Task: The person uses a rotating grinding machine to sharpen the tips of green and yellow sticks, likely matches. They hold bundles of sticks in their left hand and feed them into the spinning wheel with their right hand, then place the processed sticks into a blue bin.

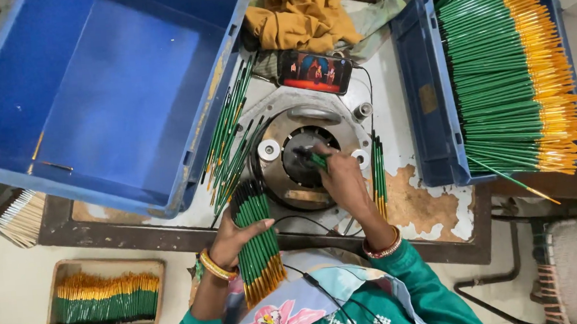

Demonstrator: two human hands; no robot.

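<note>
Brushes (257, 242), a thick bundle of thin green handles with gold ferrules, sit in the left hand (230, 240), fingers clamped round the middle. The right hand (340, 178) pinches a single brush (317, 160) at the round metal machine (305, 155). They look light, stiff and slippery; gripping mid-handle seems safest for the bristles.

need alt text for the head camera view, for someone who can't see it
Seen from above, a person's right hand pushes a green brush handle into a round metal machine, while the left hand holds a bundle of green handles. A blue crate of more handles sits at right, an empty blue crate at left.
</note>
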